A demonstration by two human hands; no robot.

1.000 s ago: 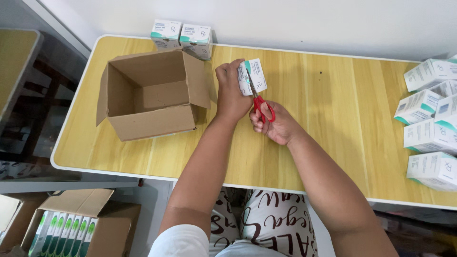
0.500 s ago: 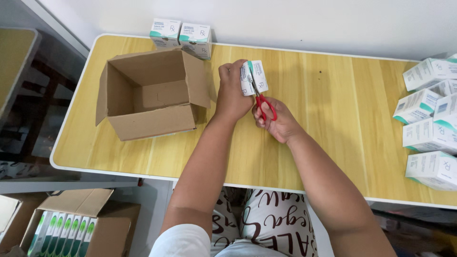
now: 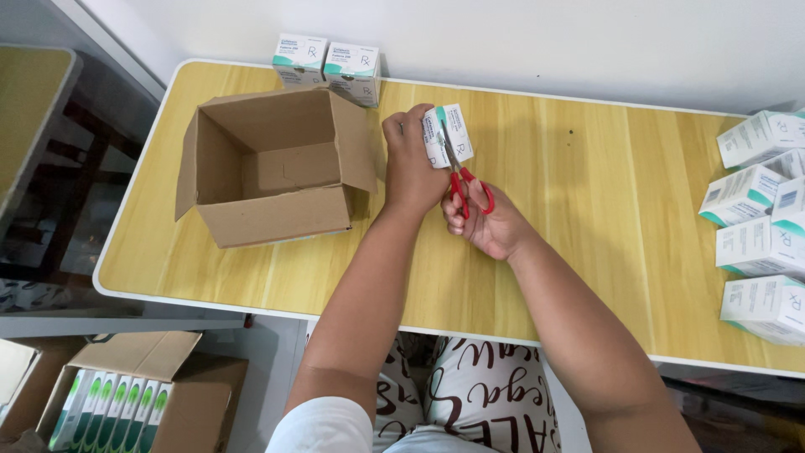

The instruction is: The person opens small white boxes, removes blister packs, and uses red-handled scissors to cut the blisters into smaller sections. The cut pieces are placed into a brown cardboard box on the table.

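A small white and teal carton (image 3: 447, 134) was held upright in the left hand (image 3: 411, 164), just to the right of an open cardboard box (image 3: 272, 168) that stood on a pale wooden table (image 3: 587, 184). The fingers of that hand were wrapped round the carton's left side, so the grip was closed on it. A pair of red-handled scissors (image 3: 463, 180) was held in the right hand (image 3: 490, 226), a little further from the cardboard box, with fingers through the loops. The blades were pointed up against the carton's face; whether they were parted or closed could not be told.

Behind the cardboard box, at the table's far edge, two more white and teal cartons (image 3: 329, 67) were stood side by side. Well away from the box, at the table's right end, a stack of similar cartons (image 3: 759, 226) was laid. Below the table, on the box's near side, a second cardboard box of green and white packs (image 3: 113, 407) was seen on the floor.

A slip was judged the main risk: the blade tips were close to the left thumb and fingers, and a sudden give in the card could send them into the hand. A cut driven too deep might also damage what was packed inside, and a loose hold could let the carton twist away.
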